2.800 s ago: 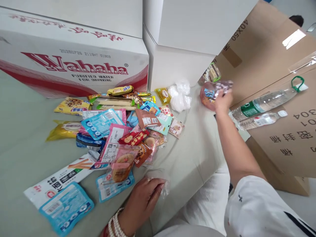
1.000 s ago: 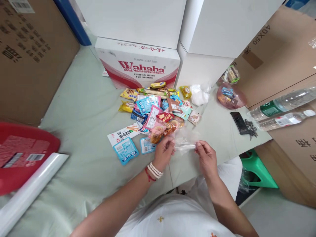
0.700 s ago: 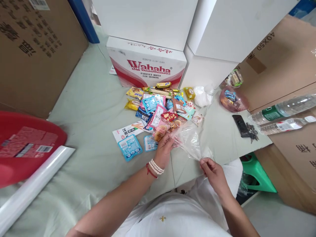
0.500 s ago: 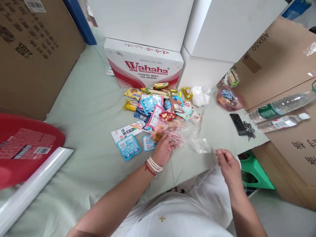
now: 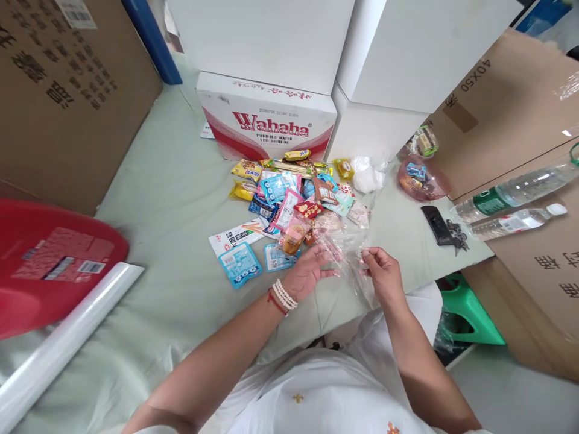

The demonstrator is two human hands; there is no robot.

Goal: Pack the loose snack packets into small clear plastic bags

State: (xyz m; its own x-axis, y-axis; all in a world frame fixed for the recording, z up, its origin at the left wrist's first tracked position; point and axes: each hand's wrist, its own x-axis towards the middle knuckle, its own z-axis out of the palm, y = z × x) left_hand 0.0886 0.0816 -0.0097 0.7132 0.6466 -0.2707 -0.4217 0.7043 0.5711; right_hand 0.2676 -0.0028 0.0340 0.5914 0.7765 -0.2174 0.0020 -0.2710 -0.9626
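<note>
A clear plastic bag (image 5: 351,256) lies crumpled between my hands at the near side of a heap of wrapped snacks. My right hand (image 5: 384,274) pinches the bag's edge with thumb and fingertips. My left hand (image 5: 310,274), with a beaded bracelet (image 5: 284,295) at the wrist, reaches to the bag's left side. Its thumb and fingers are apart, the fingertips partly behind the film. Just beyond it sit a wrapped bun (image 5: 294,237) and a blue packet (image 5: 278,258). Another blue packet (image 5: 239,265) and a white packet (image 5: 235,238) lie to the left.
Behind the snacks stands a Wahaha water carton (image 5: 275,129). At the right are a pink bowl (image 5: 423,190) with snacks, a black phone (image 5: 436,225), keys (image 5: 458,236) and two water bottles (image 5: 502,196) (image 5: 520,222). A red container (image 5: 58,265) and a white roll (image 5: 76,319) lie left.
My right hand has moved left to the plastic bag and now pinches it. My left hand's fingers have spread from the snacks. The bag is pulled up between both hands.
</note>
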